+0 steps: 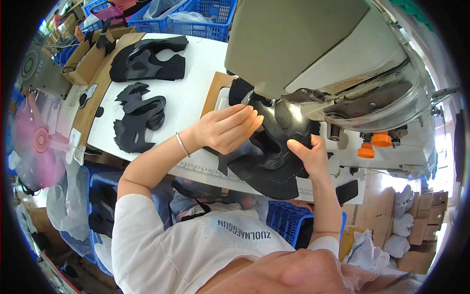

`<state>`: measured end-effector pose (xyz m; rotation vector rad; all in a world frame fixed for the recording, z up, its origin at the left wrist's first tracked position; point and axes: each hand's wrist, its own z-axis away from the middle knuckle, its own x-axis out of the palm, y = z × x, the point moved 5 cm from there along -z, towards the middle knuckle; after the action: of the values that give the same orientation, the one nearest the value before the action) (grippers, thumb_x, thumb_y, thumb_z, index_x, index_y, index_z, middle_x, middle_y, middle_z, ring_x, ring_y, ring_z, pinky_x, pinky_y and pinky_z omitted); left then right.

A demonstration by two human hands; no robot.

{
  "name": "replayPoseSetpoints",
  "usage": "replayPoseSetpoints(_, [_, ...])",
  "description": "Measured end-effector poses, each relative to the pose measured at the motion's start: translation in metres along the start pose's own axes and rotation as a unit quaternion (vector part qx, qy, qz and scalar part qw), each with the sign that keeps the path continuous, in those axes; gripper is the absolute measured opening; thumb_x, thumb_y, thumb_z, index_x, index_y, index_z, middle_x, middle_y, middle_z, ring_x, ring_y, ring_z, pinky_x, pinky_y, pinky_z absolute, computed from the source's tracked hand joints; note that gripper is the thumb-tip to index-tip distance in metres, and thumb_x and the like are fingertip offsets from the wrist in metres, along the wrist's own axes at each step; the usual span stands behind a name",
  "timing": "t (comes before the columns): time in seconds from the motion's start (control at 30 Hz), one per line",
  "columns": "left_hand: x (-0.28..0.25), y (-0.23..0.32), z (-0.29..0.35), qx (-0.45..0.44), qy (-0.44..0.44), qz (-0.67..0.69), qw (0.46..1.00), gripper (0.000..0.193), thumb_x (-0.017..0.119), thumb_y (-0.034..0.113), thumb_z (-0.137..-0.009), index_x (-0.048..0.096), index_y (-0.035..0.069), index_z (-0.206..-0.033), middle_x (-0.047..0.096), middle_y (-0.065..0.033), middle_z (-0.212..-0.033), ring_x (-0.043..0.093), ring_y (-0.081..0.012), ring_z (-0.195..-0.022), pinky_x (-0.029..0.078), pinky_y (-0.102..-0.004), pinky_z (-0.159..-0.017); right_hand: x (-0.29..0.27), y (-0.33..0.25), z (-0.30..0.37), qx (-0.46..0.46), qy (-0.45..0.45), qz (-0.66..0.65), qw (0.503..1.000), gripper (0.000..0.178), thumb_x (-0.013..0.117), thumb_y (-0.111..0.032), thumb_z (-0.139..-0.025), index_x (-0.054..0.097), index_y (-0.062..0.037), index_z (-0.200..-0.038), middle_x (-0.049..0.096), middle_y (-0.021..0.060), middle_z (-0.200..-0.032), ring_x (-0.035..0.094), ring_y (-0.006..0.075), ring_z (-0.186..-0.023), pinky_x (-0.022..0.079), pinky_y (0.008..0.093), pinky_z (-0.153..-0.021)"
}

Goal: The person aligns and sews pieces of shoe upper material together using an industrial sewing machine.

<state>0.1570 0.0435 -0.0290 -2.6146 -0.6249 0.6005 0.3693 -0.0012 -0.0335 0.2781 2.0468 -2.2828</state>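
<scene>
- Black moulded piece [267,164], at table's [208,51] front edge: may sag or snag there.
- Pinched under right hand's [312,154] thumb; may twist if pulled unevenly.
- With left hand [226,128] curled, cannot tell how closed, or on what; may slip toward machine head [293,44].

- Centre piece [267,181]: black, mesh-patterned patch [284,115] toward 1 o'clock
- Stack [171,71], 10 o'clock: black
- Pile [139,139], 9 o'clock: black
- Table [203,56]: white
- Machine [293,44], 1 o'clock: beige-grey
- Knobs [381,139], 3 o'clock: bright orange
- Fan [29,127], 9 o'clock: pink, darker hub
- Crates [220,13], 12 o'clock: blue
- Shirt [210,252], 6 o'clock: white, dark lettering, bluish speckles
- Cartons [435,210], 4 o'clock: brown
</scene>
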Motion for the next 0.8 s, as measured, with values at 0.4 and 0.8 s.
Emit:
replayPoseSetpoints(0.4, [0.0,0.001,-0.016,-0.086,-0.083,-0.028,0.992,0.031,0.068,0.006,-0.066,0.073,0.005,-0.097,0.063,-0.0084,-0.09,0.066,-0.0217,-0.09,0.059,-0.0301,-0.077,-0.005,0.009,-0.012,-0.06,0.024,0.011,0.998,0.01,0.07,-0.011,-0.083,0.067,-0.0011,-0.084,0.065,-0.001,-0.078,0.057,0.0048,-0.065,0.048,0.0221,-0.059])
replayPoseSetpoints(0.8, [0.003,0.018,-0.011,-0.385,-0.205,0.205,0.876,0.044,0.065,0.01,-0.085,0.055,0.0,-0.126,0.058,-0.0089,-0.086,0.061,-0.026,-0.084,0.05,-0.0355,-0.07,0.009,0.001,-0.003,0.012,0.024,0.031,0.999,0.029,0.075,-0.011,-0.084,0.066,0.0048,-0.106,0.068,0.0073,-0.1,0.062,0.0078,-0.081,0.053,0.0229,-0.07])
